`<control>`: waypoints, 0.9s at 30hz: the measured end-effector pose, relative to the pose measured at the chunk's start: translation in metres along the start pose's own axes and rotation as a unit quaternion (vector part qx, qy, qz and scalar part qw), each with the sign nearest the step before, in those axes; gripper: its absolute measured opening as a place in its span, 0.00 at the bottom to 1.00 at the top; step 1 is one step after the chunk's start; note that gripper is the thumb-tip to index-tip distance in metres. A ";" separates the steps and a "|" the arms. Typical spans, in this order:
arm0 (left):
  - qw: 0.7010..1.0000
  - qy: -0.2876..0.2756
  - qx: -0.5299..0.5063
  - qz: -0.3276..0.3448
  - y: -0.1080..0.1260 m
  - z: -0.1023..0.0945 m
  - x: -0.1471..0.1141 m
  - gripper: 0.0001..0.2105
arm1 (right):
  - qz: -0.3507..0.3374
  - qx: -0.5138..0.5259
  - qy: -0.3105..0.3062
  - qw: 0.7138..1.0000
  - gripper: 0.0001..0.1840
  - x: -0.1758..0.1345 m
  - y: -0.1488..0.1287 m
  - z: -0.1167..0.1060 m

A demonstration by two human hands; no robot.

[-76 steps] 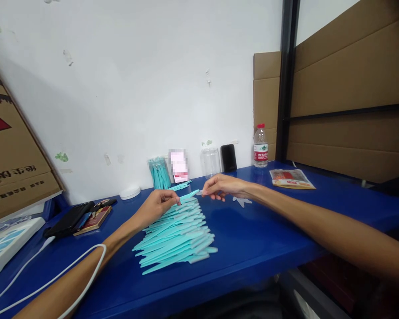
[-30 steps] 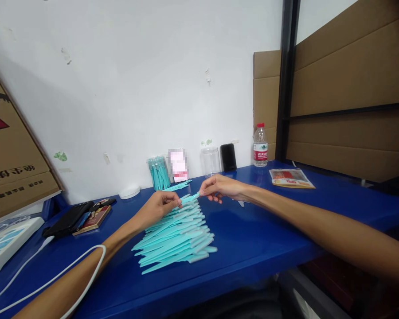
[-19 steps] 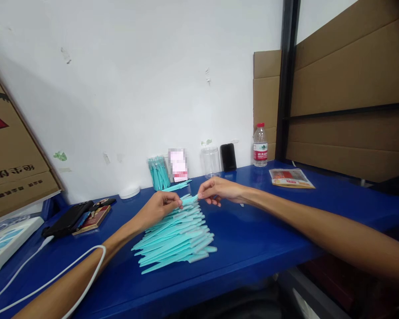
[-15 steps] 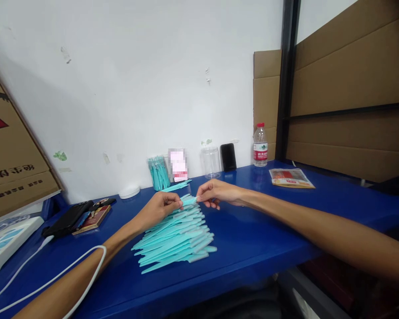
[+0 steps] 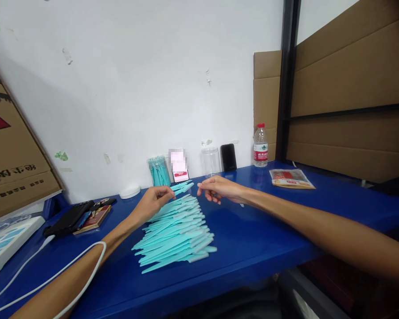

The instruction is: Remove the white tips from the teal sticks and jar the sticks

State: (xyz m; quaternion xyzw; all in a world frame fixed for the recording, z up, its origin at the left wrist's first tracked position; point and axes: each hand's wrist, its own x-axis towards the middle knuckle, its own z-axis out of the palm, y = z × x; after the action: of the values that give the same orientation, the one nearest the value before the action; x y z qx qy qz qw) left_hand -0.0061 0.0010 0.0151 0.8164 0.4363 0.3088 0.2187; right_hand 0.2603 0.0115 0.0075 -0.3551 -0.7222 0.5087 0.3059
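Observation:
My left hand (image 5: 157,200) pinches one slim turquoise stick (image 5: 185,188) with a paler end, shaped like an eyebrow razor. This stick points right and overlaps a few similar ones lying behind it. Close to its pale end, but apart from it, is my right hand (image 5: 221,189). Its fingers are loosely curled and apart, and I see nothing in them. Below both hands spreads a pile of the same turquoise sticks (image 5: 177,241), their pale ends toward the right. A clear jar filled with such sticks (image 5: 158,172) stands against the wall.
Along the wall stand a lit phone (image 5: 180,175), a clear jar (image 5: 210,161), a black object (image 5: 228,157) and a water bottle (image 5: 260,146). A white lid (image 5: 129,192) and a black pouch (image 5: 68,218) lie left; a packet (image 5: 291,178) lies right. A white cable (image 5: 101,257) crosses my left arm.
My right hand has let go of the stick's pale end and its fingers have loosened. My left hand has shifted slightly left and up, still with the stick.

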 end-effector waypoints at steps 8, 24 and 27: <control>0.998 -0.033 0.052 0.017 -0.014 -0.011 0.005 0.18 | 0.001 -0.021 0.028 0.999 0.21 0.002 0.005 -0.009; 0.970 0.009 0.242 0.038 -0.035 -0.009 0.006 0.16 | -0.003 -0.020 0.031 0.999 0.20 0.005 0.008 -0.012; 0.963 0.008 0.266 0.043 -0.038 -0.009 0.006 0.16 | -0.009 -0.020 0.031 0.999 0.20 0.005 0.009 -0.012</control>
State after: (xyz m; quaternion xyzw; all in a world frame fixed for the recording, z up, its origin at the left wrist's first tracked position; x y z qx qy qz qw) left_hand -0.0319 0.0271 -0.0006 0.8608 0.4687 0.1971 -0.0231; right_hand 0.2691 0.0239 0.0032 -0.3705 -0.7252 0.4802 0.3258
